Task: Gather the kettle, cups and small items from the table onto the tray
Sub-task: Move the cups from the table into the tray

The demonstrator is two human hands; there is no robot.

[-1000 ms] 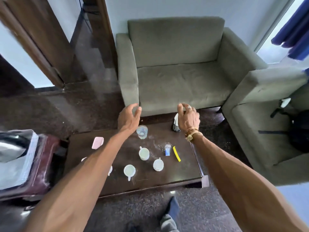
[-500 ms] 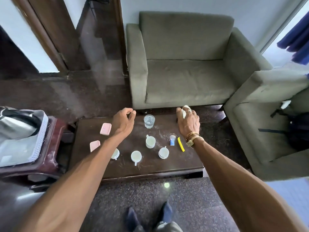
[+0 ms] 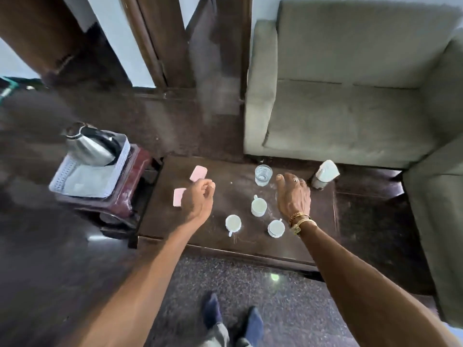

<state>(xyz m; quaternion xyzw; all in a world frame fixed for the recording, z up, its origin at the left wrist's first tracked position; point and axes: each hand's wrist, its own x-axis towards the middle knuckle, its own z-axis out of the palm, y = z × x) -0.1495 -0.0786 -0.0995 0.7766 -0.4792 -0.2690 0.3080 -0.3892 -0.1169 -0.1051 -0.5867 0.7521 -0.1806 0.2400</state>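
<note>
While three cups stand untouched on the bench [image 3: 253,244], one [image 3: 233,222] nearer the person than the left grip, one [image 3: 275,227] just nearer than the right grip and one [image 3: 258,206] between the two, both grips have shifted.

The right grip [image 3: 293,196] has let go of the white bottle [image 3: 325,174] and drawn back. It now lies flat, palm down, fingers straight, with nothing visibly in it. The small blue and yellow items seen a moment ago are hidden under it, so I cannot tell whether it touches them.

The left grip [image 3: 198,199] has moved away from the glass [image 3: 263,175], which is now just beyond the right grip's fingertips. The left grip's fingers are loosely curled on nothing I can see, beside one pink packet [image 3: 179,200] and just short of the other [image 3: 198,173].

Further left of that grip, the kettle [image 3: 92,146] already sits on the tray [image 3: 62,179].

My reading is that the bottle is passed over for now and the small things come first. The cups, glass, bottle and packets all have yet to reach the tray.
</note>
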